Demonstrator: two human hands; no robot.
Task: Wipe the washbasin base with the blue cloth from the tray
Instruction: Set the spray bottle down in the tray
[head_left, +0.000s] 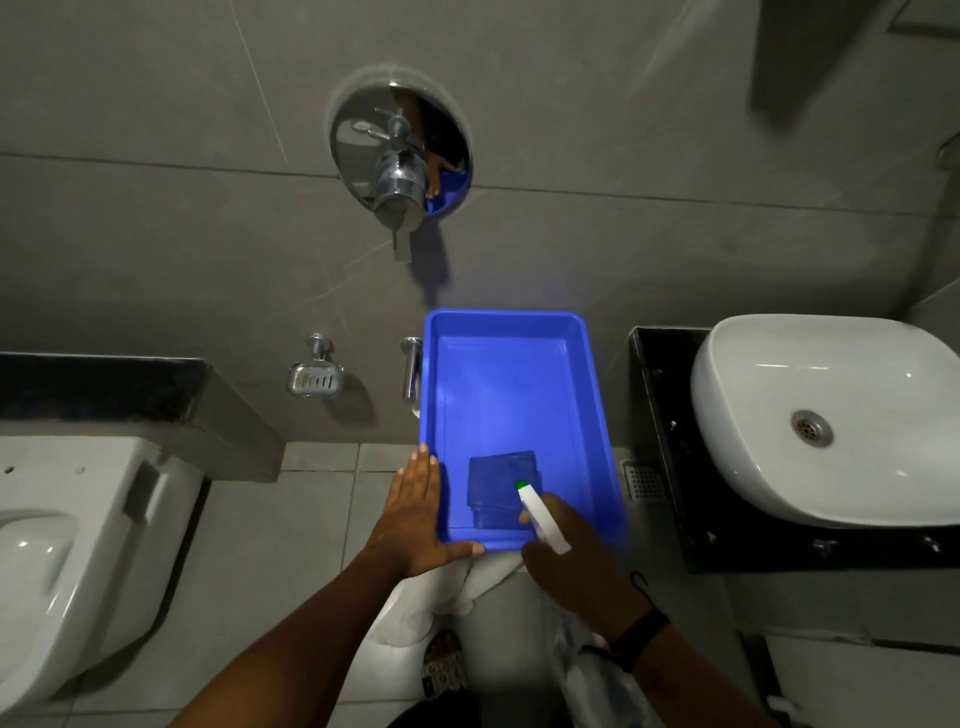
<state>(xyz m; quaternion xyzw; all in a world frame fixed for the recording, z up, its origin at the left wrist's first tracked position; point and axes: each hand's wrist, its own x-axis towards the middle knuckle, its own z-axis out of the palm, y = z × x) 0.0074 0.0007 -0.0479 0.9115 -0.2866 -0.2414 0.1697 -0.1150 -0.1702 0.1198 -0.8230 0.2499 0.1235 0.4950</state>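
Right hand (576, 561) curled tight round white bottle (543, 519). Blue cloth (498, 483) lay folded just past bottle tip, inside tray (519, 374). Left hand (415, 514) flat, fingers straight, against tray's near left corner. Basin (831, 415) off to right.

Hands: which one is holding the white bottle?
The right hand grips the white bottle with the green tip; the left hand just rests flat against the blue tray.

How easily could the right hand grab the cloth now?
Probably not at once: the right hand is close to the cloth in the tray, but it grips a spray bottle. Nothing else covers the cloth.
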